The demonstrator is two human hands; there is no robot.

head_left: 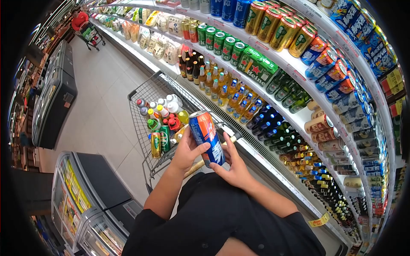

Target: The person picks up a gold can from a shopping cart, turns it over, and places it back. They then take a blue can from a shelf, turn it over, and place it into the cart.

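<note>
Left hand (187,150) and right hand (235,167) both clasp the blue can (206,135), tilted over the shopping cart (137,112) beside the beer shelves (294,70): probably full, weighty, slick and dentable, best gripped mid-body.

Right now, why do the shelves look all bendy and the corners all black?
In the head view, a fisheye lens bends the shelves into curves and blacks out the corners; the blue can held by the left hand and right hand looks sharp, in bright even light.
</note>
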